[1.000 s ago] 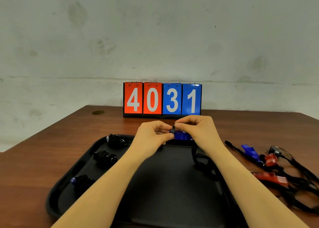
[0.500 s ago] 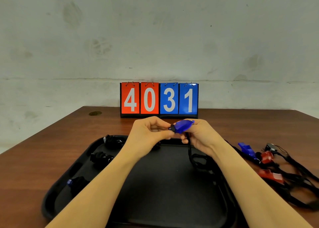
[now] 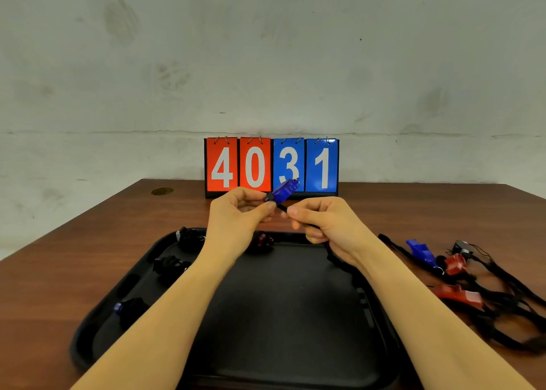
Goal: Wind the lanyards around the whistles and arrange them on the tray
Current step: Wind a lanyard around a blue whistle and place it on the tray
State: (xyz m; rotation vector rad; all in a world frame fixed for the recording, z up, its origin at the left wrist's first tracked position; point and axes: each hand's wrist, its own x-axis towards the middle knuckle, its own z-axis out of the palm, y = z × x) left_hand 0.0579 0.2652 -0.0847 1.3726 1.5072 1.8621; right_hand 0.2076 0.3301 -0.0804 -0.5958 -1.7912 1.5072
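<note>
The black tray (image 3: 283, 360) sits on the brown table (image 3: 74, 271), its near edge at the bottom of the view and its far rim running just under both hands. Most of its middle is bare. 3 wound bundles lie down its left side (image 3: 190, 237) (image 3: 168, 265) (image 3: 130, 308), and a red one (image 3: 261, 242) rests at the far rim. To the right of the tray, on the table, lies a loose tangle of unwound whistles and black cords (image 3: 472, 286), reaching toward the right edge of the view.

At the far end of the table stands a flip scoreboard (image 3: 271, 165) against the wall: 4 and 0 on red cards, 3 and 1 on blue.

Both hands are raised above the tray's far rim. The left hand (image 3: 236, 215) pinches the dark end of the blue whistle (image 3: 283, 190) between thumb and fingers, the whistle tilted up and to the right in front of the scoreboard. The right hand (image 3: 322, 221) pinches the black lanyard (image 3: 336, 256) just beside the whistle, its other fingers curled; the cord trails down beneath the wrist onto the tray.
</note>
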